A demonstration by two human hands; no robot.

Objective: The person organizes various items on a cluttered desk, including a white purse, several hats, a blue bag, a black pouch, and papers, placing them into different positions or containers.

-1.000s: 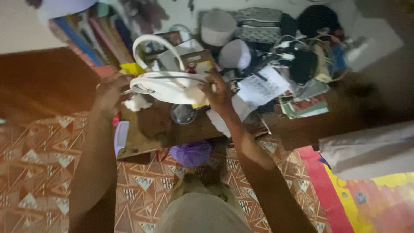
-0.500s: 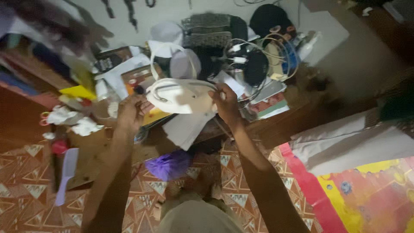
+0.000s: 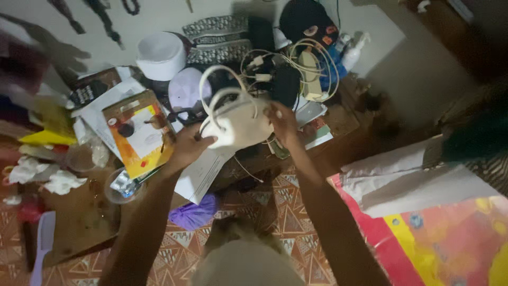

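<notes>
White lamp-like object (image 3: 236, 126) with a rounded body and curved white loop on top sits at centre frame, held above the cluttered worktop (image 3: 87, 212) between both hands. Left hand (image 3: 189, 145) grips its lower left side, fingers wrapped under the body; right hand (image 3: 283, 123) clasps its right edge. Worktop runs from lower left to centre right. Yellow-and-orange card package (image 3: 138, 132) lies left of centre, just beside the left hand. White round cap (image 3: 161, 54) sits at upper left. Tangle of cables (image 3: 296, 63) lies upper centre, behind the object. Purple bag (image 3: 194, 214) lies on the patterned floor, below the worktop edge.
</notes>
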